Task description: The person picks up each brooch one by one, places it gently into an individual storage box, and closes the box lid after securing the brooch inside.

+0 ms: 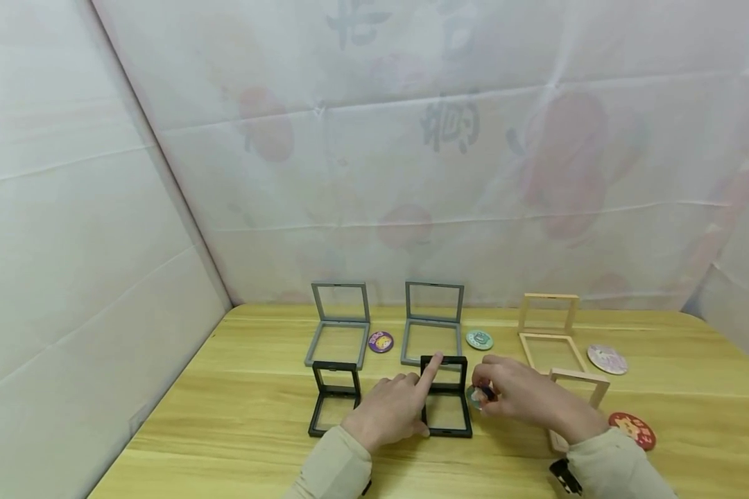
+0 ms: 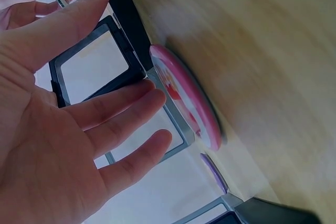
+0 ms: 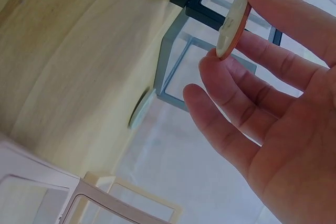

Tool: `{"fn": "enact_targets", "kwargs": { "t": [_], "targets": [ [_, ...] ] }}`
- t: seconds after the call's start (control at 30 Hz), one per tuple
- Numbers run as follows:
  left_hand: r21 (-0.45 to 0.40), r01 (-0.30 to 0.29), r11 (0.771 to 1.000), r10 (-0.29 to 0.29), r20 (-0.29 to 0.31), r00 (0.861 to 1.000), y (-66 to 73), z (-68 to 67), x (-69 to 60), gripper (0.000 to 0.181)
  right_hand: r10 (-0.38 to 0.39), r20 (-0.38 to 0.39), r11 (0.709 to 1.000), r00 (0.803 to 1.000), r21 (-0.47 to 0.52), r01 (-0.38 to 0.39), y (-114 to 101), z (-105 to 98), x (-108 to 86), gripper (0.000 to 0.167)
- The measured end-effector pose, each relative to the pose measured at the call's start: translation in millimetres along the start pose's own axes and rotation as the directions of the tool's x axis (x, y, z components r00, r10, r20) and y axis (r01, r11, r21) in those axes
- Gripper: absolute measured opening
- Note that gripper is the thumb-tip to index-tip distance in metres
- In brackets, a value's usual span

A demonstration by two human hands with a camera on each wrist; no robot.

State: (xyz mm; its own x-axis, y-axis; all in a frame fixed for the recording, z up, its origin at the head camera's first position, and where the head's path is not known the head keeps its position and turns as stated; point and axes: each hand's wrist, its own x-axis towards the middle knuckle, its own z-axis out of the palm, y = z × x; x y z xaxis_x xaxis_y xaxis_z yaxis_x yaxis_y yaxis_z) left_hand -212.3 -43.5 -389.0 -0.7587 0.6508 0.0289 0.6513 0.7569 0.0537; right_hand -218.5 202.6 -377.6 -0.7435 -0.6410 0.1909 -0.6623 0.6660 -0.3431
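Note:
A small black hinged display frame stands unfolded on the table. My left hand is at its left side, the straight index finger on the upright half and the thumb near the base's front corner. To the right, my right hand pinches a round button badge between thumb and fingertips, tilted on edge beside the frame. Its back is pale, with an orange-red rim. Just by my left fingers, a pink-rimmed badge lies on the table; the hand hides it in the head view.
Behind stand two grey frames, with a purple badge and a green badge. Another black frame is left. At right are a yellow frame, a beige frame, a lilac badge and a red badge.

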Motion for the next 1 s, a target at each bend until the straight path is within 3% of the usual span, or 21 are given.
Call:
{"fn": "enact_targets", "kwargs": {
  "t": [1.0],
  "targets": [
    [-0.009,0.003,1.0,-0.002,0.018,1.0,-1.2,-0.5,1.8,0.117,-0.031,0.032,0.997,0.999,0.076,0.029,-8.7,8.4,8.8,0.022]
  ]
}}
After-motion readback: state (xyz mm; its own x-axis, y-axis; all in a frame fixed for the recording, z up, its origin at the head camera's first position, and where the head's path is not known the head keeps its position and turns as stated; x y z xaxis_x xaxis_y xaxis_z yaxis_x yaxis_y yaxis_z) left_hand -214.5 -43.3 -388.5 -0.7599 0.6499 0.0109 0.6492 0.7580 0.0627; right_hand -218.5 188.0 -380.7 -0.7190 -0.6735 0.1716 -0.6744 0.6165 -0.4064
